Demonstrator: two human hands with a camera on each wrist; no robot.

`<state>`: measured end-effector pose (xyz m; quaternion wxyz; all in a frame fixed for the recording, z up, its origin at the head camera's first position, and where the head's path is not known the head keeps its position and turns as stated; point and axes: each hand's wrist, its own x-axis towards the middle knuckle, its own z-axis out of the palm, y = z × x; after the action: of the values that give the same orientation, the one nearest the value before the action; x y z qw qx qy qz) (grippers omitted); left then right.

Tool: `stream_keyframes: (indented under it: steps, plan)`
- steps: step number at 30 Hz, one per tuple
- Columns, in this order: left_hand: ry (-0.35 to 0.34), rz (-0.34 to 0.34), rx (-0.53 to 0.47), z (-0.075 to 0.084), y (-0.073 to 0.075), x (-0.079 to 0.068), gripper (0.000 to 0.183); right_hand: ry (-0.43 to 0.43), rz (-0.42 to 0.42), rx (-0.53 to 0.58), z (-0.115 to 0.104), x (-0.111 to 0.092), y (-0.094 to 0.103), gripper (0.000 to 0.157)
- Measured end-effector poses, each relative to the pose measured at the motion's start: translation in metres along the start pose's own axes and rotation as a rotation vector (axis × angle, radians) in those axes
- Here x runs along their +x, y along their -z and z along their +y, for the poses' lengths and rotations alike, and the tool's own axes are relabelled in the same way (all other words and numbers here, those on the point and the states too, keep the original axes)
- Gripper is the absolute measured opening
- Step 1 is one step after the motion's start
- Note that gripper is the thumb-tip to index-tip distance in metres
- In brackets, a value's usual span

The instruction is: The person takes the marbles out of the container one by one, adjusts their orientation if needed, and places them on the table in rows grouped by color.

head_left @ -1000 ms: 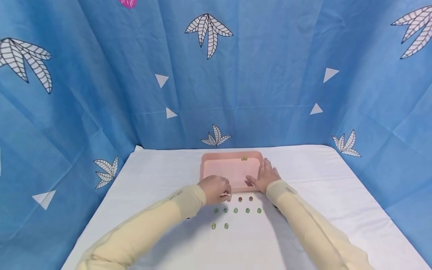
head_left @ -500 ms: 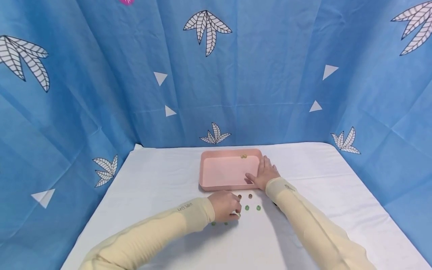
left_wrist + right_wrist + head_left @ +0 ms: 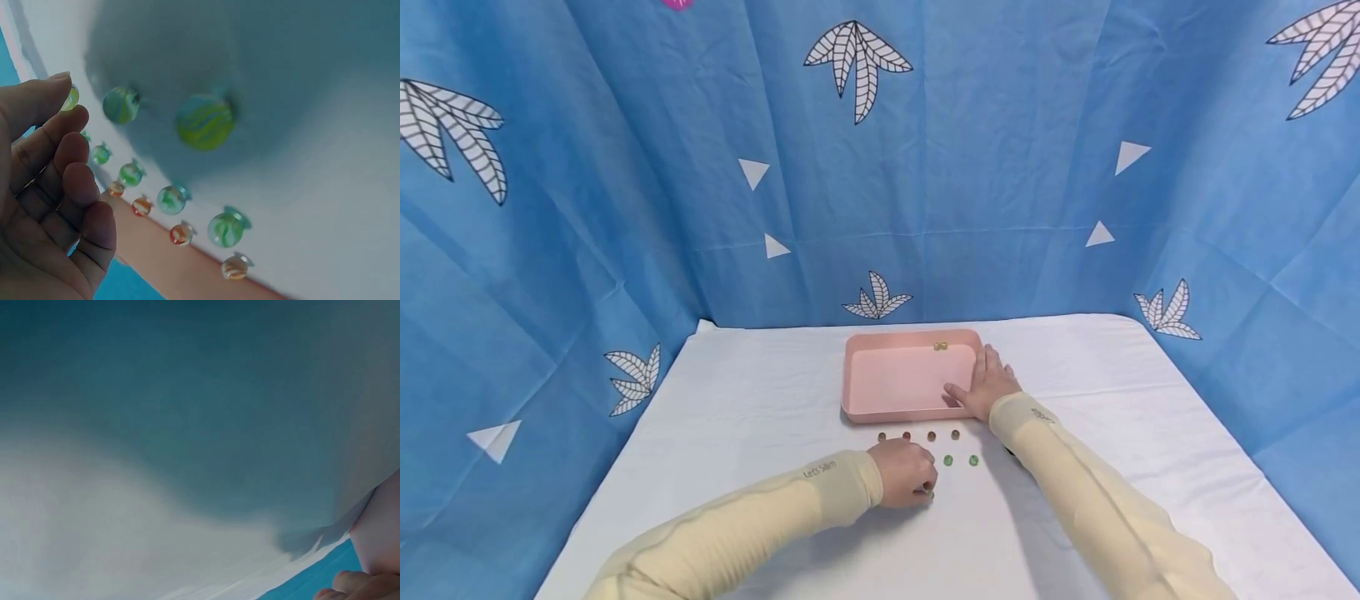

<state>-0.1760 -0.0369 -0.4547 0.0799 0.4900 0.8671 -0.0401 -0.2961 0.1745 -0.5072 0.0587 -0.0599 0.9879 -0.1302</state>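
My left hand (image 3: pixel 904 473) is low over the white table, in front of the pink tray (image 3: pixel 910 416). Between its thumb and forefinger it pinches a yellow-green marble (image 3: pixel 74 97); its other fingers are curled. Beside these fingertips, the left wrist view has two more marbles with yellow-green swirls on the cloth, a nearer marble (image 3: pixel 205 122) and a smaller-looking marble (image 3: pixel 122 104); in the head view the hand covers them. My right hand (image 3: pixel 988 387) rests on the tray's right side, fingers spread and thumb inside over the rim.
Along the tray's front runs a row of brown-orange marbles (image 3: pixel 932 436). Nearer me is a row of green marbles (image 3: pixel 973 460), partly hidden by my left hand. Two yellowish marbles (image 3: pixel 940 346) sit at the tray's back wall. A blue curtain (image 3: pixel 1000 167) surrounds the table.
My left hand has moved from the tray's front edge toward me and slightly right, past the brown row. My right hand stays on the tray.
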Motion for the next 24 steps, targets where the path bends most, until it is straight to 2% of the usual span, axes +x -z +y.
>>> stream_keyframes:
  steps: [8, 24]
  plan:
    - [0.001, 0.010, 0.047, 0.0005, -0.0084, -0.0003, 0.014, -0.005, -0.011, -0.012, -0.0013, 0.0001, 0.0004, 0.109]
    - [-0.007, 0.038, 0.006, -0.0023, -0.0099, 0.0002, 0.011, -0.012, -0.024, -0.018, -0.0001, 0.0005, 0.0014, 0.110]
